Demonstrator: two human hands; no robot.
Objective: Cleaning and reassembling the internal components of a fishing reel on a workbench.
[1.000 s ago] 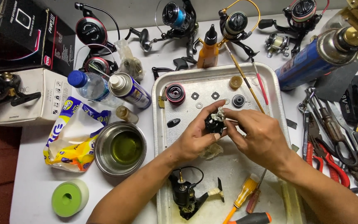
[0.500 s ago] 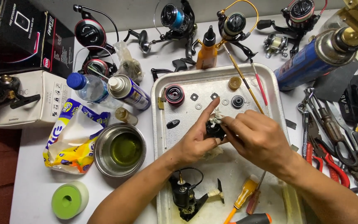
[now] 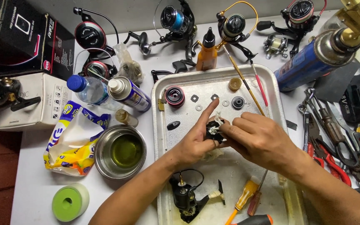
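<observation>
A small black reel part (image 3: 212, 128) sits above the dented metal tray (image 3: 271, 81), pinched between both hands: left hand (image 3: 196, 139) grips it with index finger raised, right hand (image 3: 257, 139) closes on it with a white rag scrap. Left on the table (image 3: 34, 196) lie a yellow-blue crumpled bag (image 3: 69, 139), a white box (image 3: 30, 106) and a black box (image 3: 26, 37).

A small black reel part (image 3: 213, 129) sat pinched between both hands above the middle of the metal tray (image 3: 271, 75), with a scrap of white cloth (image 3: 218, 120) pressed against it.
</observation>
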